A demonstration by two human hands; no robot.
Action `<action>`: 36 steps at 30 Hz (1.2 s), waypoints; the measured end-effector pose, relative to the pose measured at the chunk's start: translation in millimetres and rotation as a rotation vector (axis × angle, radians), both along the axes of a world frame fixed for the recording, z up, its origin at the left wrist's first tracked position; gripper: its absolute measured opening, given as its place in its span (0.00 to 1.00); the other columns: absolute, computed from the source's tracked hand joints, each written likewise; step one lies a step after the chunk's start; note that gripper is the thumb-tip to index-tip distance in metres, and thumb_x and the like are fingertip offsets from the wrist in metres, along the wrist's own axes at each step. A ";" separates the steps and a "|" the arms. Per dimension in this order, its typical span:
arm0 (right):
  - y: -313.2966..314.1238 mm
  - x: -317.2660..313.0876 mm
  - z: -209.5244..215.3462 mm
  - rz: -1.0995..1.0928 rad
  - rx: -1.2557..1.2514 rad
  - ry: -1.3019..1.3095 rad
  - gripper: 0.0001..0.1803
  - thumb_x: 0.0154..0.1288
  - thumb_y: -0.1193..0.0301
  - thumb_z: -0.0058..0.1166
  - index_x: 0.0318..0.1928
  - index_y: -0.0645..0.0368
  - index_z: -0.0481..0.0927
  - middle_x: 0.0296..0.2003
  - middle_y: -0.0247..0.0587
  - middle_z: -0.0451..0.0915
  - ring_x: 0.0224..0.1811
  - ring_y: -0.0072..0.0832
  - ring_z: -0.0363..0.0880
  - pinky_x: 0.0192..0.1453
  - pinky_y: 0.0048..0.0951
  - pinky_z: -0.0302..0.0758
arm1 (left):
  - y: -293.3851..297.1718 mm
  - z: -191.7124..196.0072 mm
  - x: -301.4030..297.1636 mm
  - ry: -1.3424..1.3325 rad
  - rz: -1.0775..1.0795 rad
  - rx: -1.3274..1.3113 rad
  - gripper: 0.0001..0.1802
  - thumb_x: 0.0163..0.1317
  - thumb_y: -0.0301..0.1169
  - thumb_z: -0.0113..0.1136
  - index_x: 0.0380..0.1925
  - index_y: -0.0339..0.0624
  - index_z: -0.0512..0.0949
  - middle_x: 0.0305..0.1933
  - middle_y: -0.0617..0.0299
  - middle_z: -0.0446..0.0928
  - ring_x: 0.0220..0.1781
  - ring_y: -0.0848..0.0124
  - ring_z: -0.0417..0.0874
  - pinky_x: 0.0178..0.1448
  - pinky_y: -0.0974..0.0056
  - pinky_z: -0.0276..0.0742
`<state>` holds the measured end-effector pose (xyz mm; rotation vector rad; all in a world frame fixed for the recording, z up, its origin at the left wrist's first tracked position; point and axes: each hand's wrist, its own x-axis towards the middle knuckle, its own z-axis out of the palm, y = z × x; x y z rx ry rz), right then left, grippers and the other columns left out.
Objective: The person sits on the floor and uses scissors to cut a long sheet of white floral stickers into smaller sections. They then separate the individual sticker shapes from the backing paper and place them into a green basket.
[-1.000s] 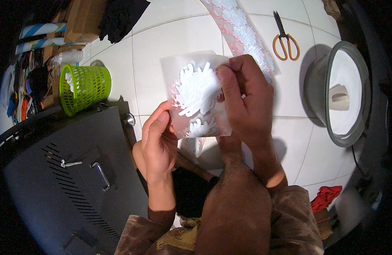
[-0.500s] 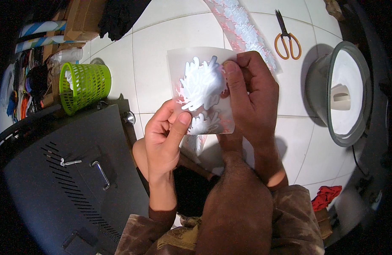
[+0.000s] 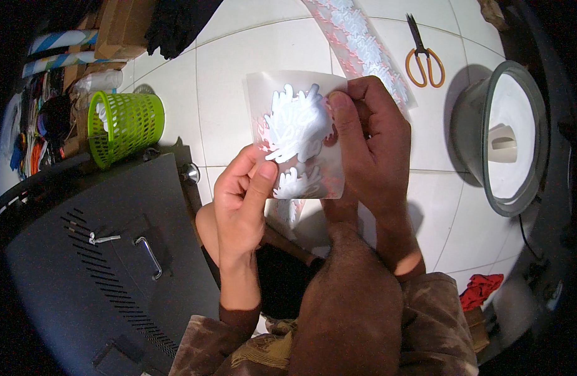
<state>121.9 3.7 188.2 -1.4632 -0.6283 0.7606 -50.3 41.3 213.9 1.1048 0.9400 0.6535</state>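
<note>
A small translucent film sheet [image 3: 261, 88], printed with white finger-like shapes edged in pink and red, is held up between my two hands. My left hand [image 3: 241, 194] is closed on its lower left edge, thumb in front and fingers behind. The upper right edge is pinched by my right hand [image 3: 376, 135], its thumb pressed on the front. Beyond my right hand, a long film strip [image 3: 363, 53] with similar white and pink print lies on the tiled floor. Scissors [image 3: 424, 66] with orange handles lie to its right, blades pointing away.
A grey round tub [image 3: 489, 141], white inside with a beige object in it, is at the right. On the left are a green perforated basket [image 3: 128, 131] and a dark metal cabinet [image 3: 113, 250] with a handle. Red cloth [image 3: 481, 291] lies at lower right. My bare leg [image 3: 348, 307] rises below the hands.
My left hand and its thumb have shifted very slightly up and left on the sheet, which tilts a little differently. My right hand keeps nearly the same place.
</note>
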 end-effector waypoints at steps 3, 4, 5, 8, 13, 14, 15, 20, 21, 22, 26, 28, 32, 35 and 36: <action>0.4 -0.4 2.3 0.013 0.007 0.077 0.09 0.75 0.69 0.53 0.40 0.63 0.76 0.24 0.40 0.80 0.24 0.22 0.80 0.30 0.28 0.76 | 2.2 -0.1 -0.7 -0.005 0.021 -0.023 0.18 0.77 0.32 0.54 0.58 0.28 0.76 0.45 0.61 0.84 0.42 0.81 0.81 0.48 0.75 0.76; 0.5 0.1 3.0 0.024 0.015 0.102 0.09 0.75 0.69 0.53 0.40 0.64 0.76 0.25 0.39 0.80 0.24 0.21 0.79 0.30 0.27 0.75 | 2.8 -0.1 -0.7 -0.009 0.029 -0.033 0.18 0.77 0.32 0.53 0.58 0.28 0.76 0.45 0.61 0.84 0.42 0.81 0.82 0.48 0.75 0.76; 0.3 0.6 3.7 0.033 0.012 0.128 0.09 0.75 0.69 0.53 0.40 0.64 0.76 0.25 0.38 0.80 0.24 0.20 0.78 0.30 0.26 0.75 | 3.1 0.1 -0.8 -0.011 0.036 -0.048 0.18 0.77 0.32 0.53 0.58 0.28 0.76 0.45 0.60 0.84 0.42 0.81 0.82 0.48 0.74 0.76; -1.3 3.3 5.8 0.055 0.020 0.195 0.09 0.75 0.70 0.53 0.40 0.65 0.77 0.26 0.36 0.79 0.26 0.19 0.76 0.31 0.25 0.74 | 4.0 0.9 -1.1 -0.013 0.052 -0.088 0.18 0.77 0.32 0.53 0.58 0.28 0.76 0.46 0.60 0.84 0.43 0.80 0.82 0.49 0.74 0.77; -2.7 6.6 5.8 0.116 -0.001 0.193 0.10 0.78 0.69 0.51 0.45 0.65 0.78 0.32 0.36 0.80 0.30 0.16 0.77 0.33 0.21 0.77 | 7.0 0.5 -1.0 -0.014 0.048 -0.097 0.20 0.77 0.32 0.54 0.59 0.27 0.75 0.47 0.59 0.84 0.45 0.78 0.83 0.51 0.73 0.77; -2.7 6.0 5.6 0.117 -0.021 0.206 0.10 0.78 0.69 0.51 0.45 0.65 0.78 0.32 0.36 0.81 0.30 0.16 0.77 0.33 0.21 0.77 | 6.8 0.3 -0.9 -0.016 0.044 -0.091 0.20 0.77 0.32 0.54 0.59 0.27 0.75 0.48 0.59 0.84 0.45 0.78 0.83 0.51 0.73 0.77; -2.8 5.5 5.6 0.121 -0.004 0.195 0.10 0.78 0.69 0.51 0.45 0.65 0.78 0.32 0.36 0.81 0.30 0.16 0.77 0.33 0.21 0.78 | 6.3 0.0 -0.7 -0.009 0.049 -0.089 0.20 0.77 0.32 0.53 0.60 0.27 0.75 0.48 0.59 0.84 0.46 0.78 0.83 0.52 0.73 0.77; -0.9 1.9 5.7 0.095 0.018 0.221 0.09 0.76 0.70 0.52 0.41 0.65 0.77 0.27 0.35 0.79 0.26 0.18 0.75 0.32 0.24 0.73 | 6.2 -0.5 -1.0 -0.029 0.042 -0.083 0.19 0.77 0.31 0.52 0.60 0.26 0.75 0.49 0.58 0.83 0.47 0.77 0.83 0.53 0.73 0.78; -0.4 1.5 5.7 0.092 0.012 0.220 0.09 0.76 0.70 0.52 0.41 0.65 0.77 0.27 0.35 0.79 0.27 0.18 0.75 0.32 0.24 0.73 | 6.3 -0.4 -1.2 -0.030 0.038 -0.077 0.19 0.77 0.30 0.52 0.60 0.26 0.75 0.49 0.58 0.83 0.47 0.77 0.83 0.53 0.73 0.78; 0.1 1.2 5.6 0.090 0.016 0.218 0.09 0.76 0.70 0.52 0.41 0.65 0.77 0.27 0.35 0.79 0.27 0.18 0.75 0.32 0.24 0.73 | 6.5 -0.4 -1.3 -0.026 0.037 -0.074 0.19 0.77 0.30 0.52 0.60 0.26 0.75 0.50 0.58 0.83 0.47 0.77 0.83 0.53 0.72 0.78; -0.5 1.2 4.7 0.091 0.016 0.236 0.09 0.76 0.70 0.52 0.41 0.65 0.77 0.28 0.35 0.79 0.27 0.17 0.76 0.32 0.24 0.74 | 6.2 0.2 -0.9 -0.028 0.032 -0.083 0.19 0.77 0.30 0.51 0.60 0.26 0.75 0.50 0.57 0.83 0.47 0.77 0.83 0.53 0.72 0.78; -0.8 1.2 3.2 0.085 0.008 0.234 0.09 0.76 0.70 0.52 0.41 0.65 0.77 0.28 0.35 0.79 0.26 0.18 0.76 0.32 0.24 0.74 | 6.0 0.1 0.1 -0.013 0.046 -0.094 0.19 0.77 0.30 0.51 0.60 0.26 0.74 0.50 0.57 0.83 0.47 0.77 0.83 0.53 0.72 0.78; 0.2 1.6 -1.3 0.075 -0.021 0.244 0.09 0.74 0.70 0.55 0.42 0.65 0.78 0.30 0.35 0.80 0.29 0.18 0.76 0.34 0.23 0.74 | 5.2 -0.7 1.4 -0.028 0.036 -0.102 0.19 0.78 0.31 0.50 0.60 0.26 0.74 0.51 0.57 0.83 0.47 0.77 0.83 0.53 0.71 0.78; -0.2 4.1 -5.0 0.078 -0.086 0.093 0.09 0.76 0.71 0.53 0.48 0.64 0.77 0.36 0.35 0.80 0.38 0.15 0.76 0.44 0.21 0.75 | 6.8 -2.8 0.9 -0.033 0.034 -0.112 0.19 0.78 0.32 0.50 0.59 0.27 0.75 0.50 0.58 0.83 0.47 0.77 0.83 0.53 0.71 0.79; -2.0 4.6 -5.9 0.079 -0.096 0.110 0.10 0.75 0.71 0.54 0.49 0.64 0.77 0.37 0.36 0.81 0.39 0.16 0.77 0.46 0.21 0.75 | 6.7 -3.4 0.5 -0.027 0.045 -0.114 0.19 0.79 0.32 0.50 0.59 0.27 0.75 0.50 0.59 0.83 0.47 0.78 0.83 0.53 0.71 0.79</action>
